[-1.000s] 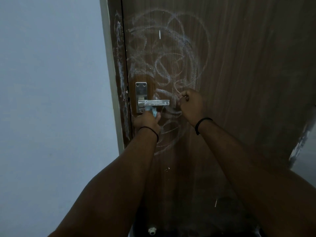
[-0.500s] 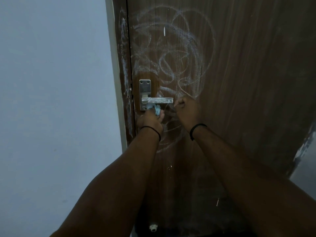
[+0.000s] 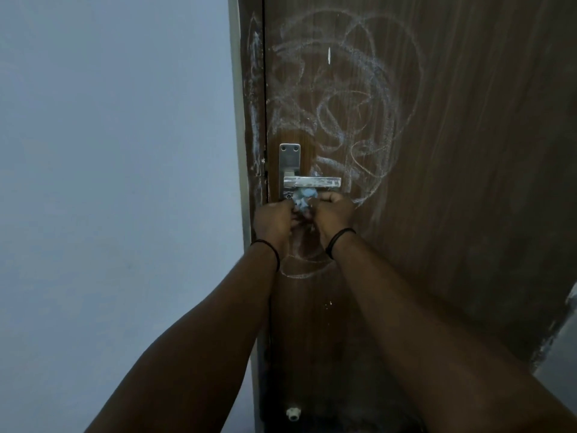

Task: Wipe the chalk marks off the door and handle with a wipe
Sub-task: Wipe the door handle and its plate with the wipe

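A brown wooden door (image 3: 468,151) carries white chalk scribbles (image 3: 343,98) in loops above and right of its handle. The metal lever handle (image 3: 312,182) juts right from a silver plate (image 3: 289,157) and shows chalk smears. Just under the lever sits a crumpled pale blue wipe (image 3: 304,200). My left hand (image 3: 274,220) grips the wipe from the left, and my right hand (image 3: 335,215) pinches it from the right. Both fists nearly touch below the handle. More chalk curves show under my wrists.
A brown door frame (image 3: 253,120) with chalk streaks runs left of the door. A plain grey-blue wall (image 3: 109,151) fills the left side. A small white stopper (image 3: 293,414) sits low by the door's foot. A lighter wall patch (image 3: 559,354) shows at lower right.
My right hand has moved left and down from the door surface beside the lever's tip to meet my left hand, and now takes hold of the wipe under the handle.
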The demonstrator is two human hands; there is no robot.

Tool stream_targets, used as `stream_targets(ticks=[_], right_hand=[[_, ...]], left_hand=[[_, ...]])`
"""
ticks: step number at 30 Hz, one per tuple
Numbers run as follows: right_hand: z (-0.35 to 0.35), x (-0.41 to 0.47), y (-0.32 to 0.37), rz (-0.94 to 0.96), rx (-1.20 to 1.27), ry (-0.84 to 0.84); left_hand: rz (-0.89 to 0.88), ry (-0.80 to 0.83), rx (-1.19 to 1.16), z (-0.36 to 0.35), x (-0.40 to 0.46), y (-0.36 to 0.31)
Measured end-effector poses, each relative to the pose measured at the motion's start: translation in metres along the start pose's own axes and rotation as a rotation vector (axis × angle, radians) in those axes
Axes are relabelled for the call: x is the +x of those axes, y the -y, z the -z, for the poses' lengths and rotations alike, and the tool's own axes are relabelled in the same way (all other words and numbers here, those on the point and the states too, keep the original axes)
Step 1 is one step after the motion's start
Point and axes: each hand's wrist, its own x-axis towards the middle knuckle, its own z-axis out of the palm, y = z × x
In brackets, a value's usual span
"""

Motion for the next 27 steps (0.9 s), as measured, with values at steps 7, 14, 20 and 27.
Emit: stream_targets(ticks=[7, 14, 20, 27], right_hand=[[-0.026, -0.002, -0.001, 0.087, 0.170, -0.100], [-0.022, -0.001, -0.014, 0.218, -0.180, -0.105], [-0.020, 0.000, 0.003, 0.189, -0.083, -0.145], [-0.017, -0.006, -0.012, 0.234, -0.227, -0.090]], left_hand=[[-0.210, -0.186, 0.245, 0.019, 0.019, 0.011], [-0.289, -0.207, 0.363, 0.019, 0.015, 0.008], [-0.332, -0.204, 0.370, 0.010, 0.006, 0.007], [-0.428, -0.203, 0.362, 0.009, 0.001, 0.000]])
